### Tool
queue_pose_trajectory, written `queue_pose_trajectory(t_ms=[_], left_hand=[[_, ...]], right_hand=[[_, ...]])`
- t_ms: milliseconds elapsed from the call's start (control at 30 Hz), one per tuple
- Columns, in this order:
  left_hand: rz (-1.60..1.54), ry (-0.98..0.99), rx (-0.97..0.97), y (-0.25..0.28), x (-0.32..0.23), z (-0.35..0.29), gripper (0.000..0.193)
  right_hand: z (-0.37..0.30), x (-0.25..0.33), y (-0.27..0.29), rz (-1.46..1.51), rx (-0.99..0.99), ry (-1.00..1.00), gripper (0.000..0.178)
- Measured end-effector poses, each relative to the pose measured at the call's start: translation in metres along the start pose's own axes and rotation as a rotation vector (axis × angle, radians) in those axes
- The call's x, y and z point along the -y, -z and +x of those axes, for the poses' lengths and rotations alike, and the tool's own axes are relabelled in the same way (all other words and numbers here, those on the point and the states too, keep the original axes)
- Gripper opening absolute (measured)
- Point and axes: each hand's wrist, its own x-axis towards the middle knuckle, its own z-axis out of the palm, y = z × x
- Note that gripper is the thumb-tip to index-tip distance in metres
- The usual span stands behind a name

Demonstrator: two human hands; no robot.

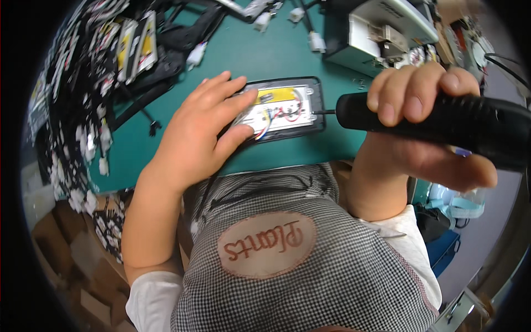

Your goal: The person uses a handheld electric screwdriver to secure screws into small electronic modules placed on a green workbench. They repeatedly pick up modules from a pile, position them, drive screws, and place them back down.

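Observation:
A shallow black rectangular case (317,104) lies on the green mat in front of me. Inside it sit a silver plate (303,123), a strip of yellow tape (285,94) and thin red, blue, yellow and white wires. My left hand (202,124) rests over the case's left end, fingers spread and thumb low, hiding that end. My right hand (417,105) is wrapped round a thick black power screwdriver (481,124), held sideways. Its thin bit (326,112) points left and reaches the right end of the case; whether it sits in a screw is too small to tell.
Black cables and parts with white connectors (88,146) pile up along the left. A box-shaped machine with a light panel (381,33) stands at the far right, several tiny screws (359,83) beside it. More white connectors (316,41) lie along the far side of the green mat (265,52).

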Motion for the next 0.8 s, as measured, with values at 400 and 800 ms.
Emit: queue_pose_trajectory(t_ms=[400,800], left_hand=[[-0.043,0.008,-0.149,-0.014,0.013,-0.015,0.051],[-0.098,0.008,-0.214,-0.021,0.018,-0.018,0.042]], right_hand=[[-0.005,-0.061,-0.07,-0.018,-0.065,-0.056,0.092],[-0.009,-0.065,-0.09,-0.236,-0.129,-0.317,0.084]])
